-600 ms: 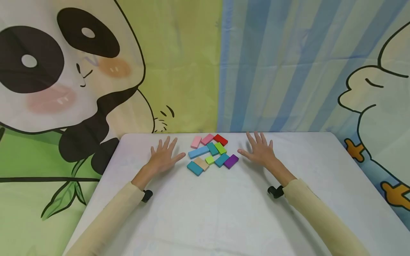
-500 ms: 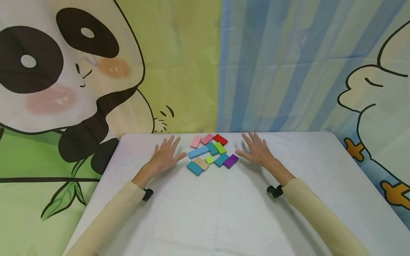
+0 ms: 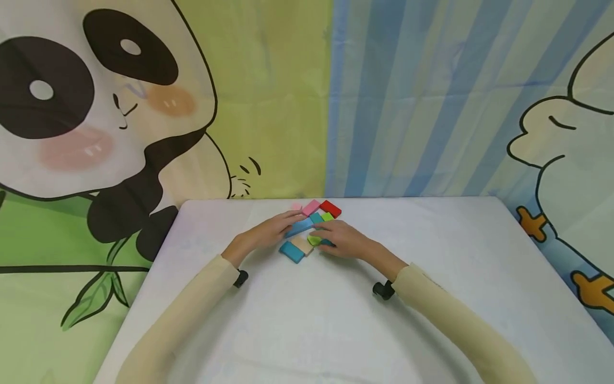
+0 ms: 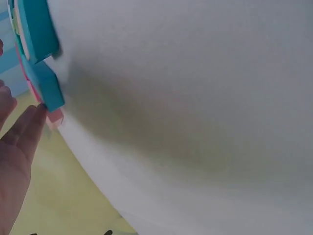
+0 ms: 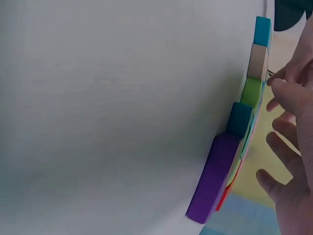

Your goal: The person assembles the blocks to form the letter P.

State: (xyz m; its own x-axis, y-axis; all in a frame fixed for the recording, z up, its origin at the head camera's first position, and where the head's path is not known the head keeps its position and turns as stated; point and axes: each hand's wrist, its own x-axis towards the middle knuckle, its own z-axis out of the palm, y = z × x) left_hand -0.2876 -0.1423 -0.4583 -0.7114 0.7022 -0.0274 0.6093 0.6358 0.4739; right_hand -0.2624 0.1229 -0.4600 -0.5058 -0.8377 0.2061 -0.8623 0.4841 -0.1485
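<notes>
Several coloured blocks lie in a group near the table's far edge. My left hand [image 3: 271, 230] reaches in from the left, its fingertips at the end of the light blue block [image 3: 299, 226]; in the left wrist view they appear to touch it. Over the group's right part is my right hand [image 3: 342, 241], fingers loosely extended and holding nothing. It hides the purple block [image 5: 212, 178] from the head view. Nearer me lie a teal block [image 3: 291, 252], a beige block [image 3: 302, 245] and a small green block [image 3: 314, 240]. Behind are a pink block [image 3: 310, 207] and a red block [image 3: 330, 208].
A white table [image 3: 326, 320] carries the blocks. Directly behind its far edge hangs a printed curtain [image 3: 412, 106] with a panda and stripes. A dark wrist device [image 3: 384, 290] shows under the right cuff, and another dark device [image 3: 241, 278] under the left.
Both hands have moved inward from beside the blocks, the left rightward and the right leftward over them. The light blue block has shifted slightly to the right.
</notes>
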